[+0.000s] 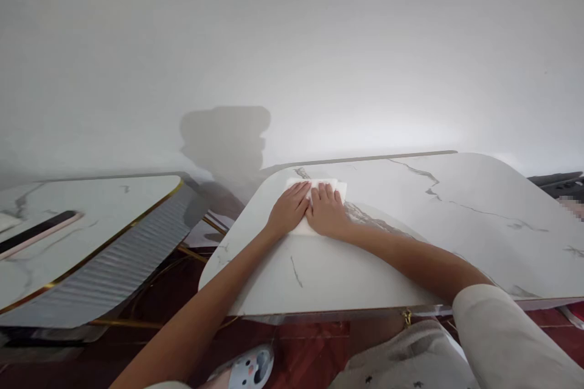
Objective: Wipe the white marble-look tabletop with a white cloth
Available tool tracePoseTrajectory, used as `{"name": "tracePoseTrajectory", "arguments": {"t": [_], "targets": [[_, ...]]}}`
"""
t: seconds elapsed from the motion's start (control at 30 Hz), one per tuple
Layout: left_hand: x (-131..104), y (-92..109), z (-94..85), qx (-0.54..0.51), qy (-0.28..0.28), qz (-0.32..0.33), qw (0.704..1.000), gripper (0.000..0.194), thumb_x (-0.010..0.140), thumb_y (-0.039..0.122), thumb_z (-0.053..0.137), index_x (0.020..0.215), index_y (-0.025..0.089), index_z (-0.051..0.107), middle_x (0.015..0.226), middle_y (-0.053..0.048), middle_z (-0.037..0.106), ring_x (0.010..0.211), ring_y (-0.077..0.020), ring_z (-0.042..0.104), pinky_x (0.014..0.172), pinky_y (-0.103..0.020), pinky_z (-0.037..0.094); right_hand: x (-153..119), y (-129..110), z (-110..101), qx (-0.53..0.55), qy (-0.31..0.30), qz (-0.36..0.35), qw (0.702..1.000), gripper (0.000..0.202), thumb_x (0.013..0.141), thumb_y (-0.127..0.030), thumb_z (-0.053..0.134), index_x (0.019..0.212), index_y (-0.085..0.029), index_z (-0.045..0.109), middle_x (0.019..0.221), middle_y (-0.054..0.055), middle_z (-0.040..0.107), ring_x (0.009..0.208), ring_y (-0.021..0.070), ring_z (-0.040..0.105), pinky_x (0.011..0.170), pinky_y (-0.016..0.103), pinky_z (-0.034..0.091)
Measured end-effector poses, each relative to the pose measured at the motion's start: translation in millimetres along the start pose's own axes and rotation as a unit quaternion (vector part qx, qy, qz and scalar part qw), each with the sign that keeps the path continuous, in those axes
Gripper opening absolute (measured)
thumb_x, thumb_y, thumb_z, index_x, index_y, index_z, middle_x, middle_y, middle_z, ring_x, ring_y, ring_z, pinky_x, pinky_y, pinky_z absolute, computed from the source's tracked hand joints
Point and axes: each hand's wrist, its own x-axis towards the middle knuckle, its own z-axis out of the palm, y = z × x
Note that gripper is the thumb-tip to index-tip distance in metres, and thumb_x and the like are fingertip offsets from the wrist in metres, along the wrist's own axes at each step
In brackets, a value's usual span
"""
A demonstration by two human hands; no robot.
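Both hands rest near the left part of a white marble-patterned tabletop (456,219) with rounded corners and grey-brown veins. Under them lies a folded white wipe (305,228); I cannot tell whether it is cloth or paper. My left hand (289,209) presses flat on its left side, fingers stretched out. On the right side, my right hand (327,211) also lies flat with its fingers extended. The two hands touch or nearly touch at the thumbs. The wipe's far edge and right corner show beyond the fingers.
At left stands another marble-patterned table (137,194) with gold trim and a ribbed side, bearing a dark, pink-edged flat object (39,234). A pale wall (342,61) rises behind. Below are a patterned slipper (252,368) and red floor (310,346). Dark items (559,185) sit far right.
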Motion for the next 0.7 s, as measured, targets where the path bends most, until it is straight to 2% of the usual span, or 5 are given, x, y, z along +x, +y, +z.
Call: {"name": "tracePoseTrajectory", "arguments": {"t": [0.23,0.37,0.53,0.7], "targets": [[-72,23,-23.3,0.025,0.012,-0.017,0.999,0.054,0.096,0.033,0.023,0.14,0.011,0.045,0.147,-0.013,0.047,0.139,-0.0234,0.039,0.118,-0.046,0.029,-52,-33,-13,0.033,-0.031,-0.048,0.998,0.056,0.098,-0.03,0.034,0.145,0.0,0.039,0.154,0.021,0.034,0.143,0.0363,0.026,0.115,0.053,0.023],[-100,35,-33.5,0.037,0.011,-0.045,0.998,0.055,0.095,0.034,0.023,0.141,0.011,0.045,0.146,-0.013,0.047,0.139,-0.024,0.039,0.118,-0.047,0.03,-74,-47,-16,0.059,-0.041,-0.065,0.995,0.056,0.097,-0.029,0.035,0.145,0.0,0.038,0.155,0.021,0.032,0.144,0.037,0.024,0.115,0.054,0.02],[-114,50,-40.5,0.051,0.006,-0.057,0.997,0.056,0.094,0.034,0.024,0.138,0.008,0.047,0.145,-0.015,0.049,0.137,-0.0248,0.041,0.117,-0.047,0.031,-90,-52,-21,0.073,-0.049,-0.072,0.994,0.056,0.097,-0.029,0.036,0.145,0.0,0.039,0.155,0.021,0.032,0.145,0.0354,0.023,0.117,0.051,0.017],[-112,81,-36.3,0.072,0.001,-0.083,0.994,0.057,0.092,0.032,0.026,0.139,0.007,0.047,0.145,-0.015,0.048,0.138,-0.0264,0.04,0.115,-0.048,0.033,-105,-34,-34,0.074,-0.065,-0.076,0.992,0.056,0.097,-0.029,0.036,0.146,-0.001,0.039,0.155,0.02,0.032,0.145,0.0343,0.023,0.118,0.05,0.017]]}}
